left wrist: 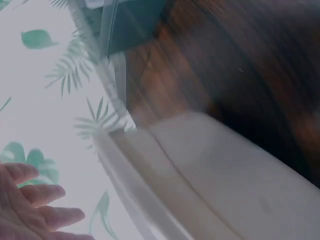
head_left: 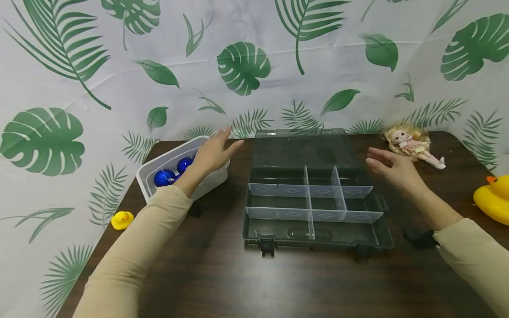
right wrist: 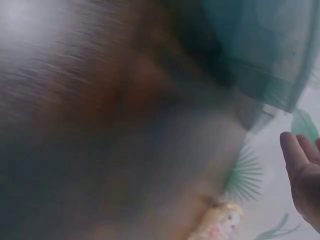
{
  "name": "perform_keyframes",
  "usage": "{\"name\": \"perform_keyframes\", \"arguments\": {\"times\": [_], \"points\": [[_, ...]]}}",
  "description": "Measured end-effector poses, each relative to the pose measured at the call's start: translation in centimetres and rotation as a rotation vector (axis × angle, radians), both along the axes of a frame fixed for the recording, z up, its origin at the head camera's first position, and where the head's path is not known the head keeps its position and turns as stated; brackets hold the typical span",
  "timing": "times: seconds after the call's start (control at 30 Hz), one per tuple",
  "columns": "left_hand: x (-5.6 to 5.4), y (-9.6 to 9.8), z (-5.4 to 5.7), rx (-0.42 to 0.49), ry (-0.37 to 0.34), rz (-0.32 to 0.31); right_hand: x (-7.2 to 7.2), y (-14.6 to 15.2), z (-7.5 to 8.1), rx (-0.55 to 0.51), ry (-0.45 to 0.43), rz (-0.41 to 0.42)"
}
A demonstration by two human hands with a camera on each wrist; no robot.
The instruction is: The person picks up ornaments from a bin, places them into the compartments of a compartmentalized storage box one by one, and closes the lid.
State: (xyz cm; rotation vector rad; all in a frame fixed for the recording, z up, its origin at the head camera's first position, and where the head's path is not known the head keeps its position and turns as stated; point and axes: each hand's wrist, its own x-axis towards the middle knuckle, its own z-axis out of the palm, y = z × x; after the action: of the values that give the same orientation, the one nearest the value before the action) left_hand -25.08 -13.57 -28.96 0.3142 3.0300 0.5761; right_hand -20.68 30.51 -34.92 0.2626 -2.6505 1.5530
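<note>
A dark see-through compartment box (head_left: 278,245) lies on the table with its lid (head_left: 302,150) raised at the back and pale dividers across its tray. To its left, a white plastic bin (head_left: 210,183) holds several blue ball ornaments (head_left: 164,178). My left hand (head_left: 214,152) is over the bin's right end, fingers spread and holding nothing; the left wrist view shows the bin's outer wall (left wrist: 210,170) beside the fingers. My right hand (head_left: 395,170), with nothing in its grasp and its fingers extended, hovers just right of the box.
A blond doll (head_left: 409,141) in a pink dress lies at the back right. At the right edge sits a large yellow duck (head_left: 495,198), and a small yellow duck (head_left: 122,220) is by the table's left edge. A leaf-print cloth (head_left: 191,88) hangs behind the dark wooden table (head_left: 222,282).
</note>
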Motion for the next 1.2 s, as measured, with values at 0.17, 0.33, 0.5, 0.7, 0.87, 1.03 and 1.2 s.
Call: {"name": "perform_keyframes", "arguments": {"times": [0.17,0.33,0.5,0.7,0.87,1.03,1.2], "points": [[1.5,-4.0,0.3,0.217,0.003,0.016,1.0,0.5,-1.2,-0.328,-0.162,0.047],[2.5,-7.4,-0.4,0.449,-0.036,0.021,1.4,0.5,-1.8,-0.49,-0.22,0.066],[2.6,-9.4,-1.8,0.626,-0.148,-0.007,1.6,0.4,-2.3,-0.457,-0.233,0.029],[2.1,-10.8,-3.3,0.65,-0.249,-0.018,1.6,0.2,-3.0,-0.493,-0.273,0.006],[1.8,-11.2,-4.1,0.607,-0.279,-0.049,1.4,-0.1,-3.3,-0.552,-0.289,0.003],[1.7,-11.0,-4.6,0.593,-0.289,-0.098,1.4,-0.1,-3.4,-0.57,-0.284,0.006],[1.5,-10.6,-5.0,0.523,-0.253,-0.125,1.4,-0.1,-3.5,-0.594,-0.284,0.01]]}}
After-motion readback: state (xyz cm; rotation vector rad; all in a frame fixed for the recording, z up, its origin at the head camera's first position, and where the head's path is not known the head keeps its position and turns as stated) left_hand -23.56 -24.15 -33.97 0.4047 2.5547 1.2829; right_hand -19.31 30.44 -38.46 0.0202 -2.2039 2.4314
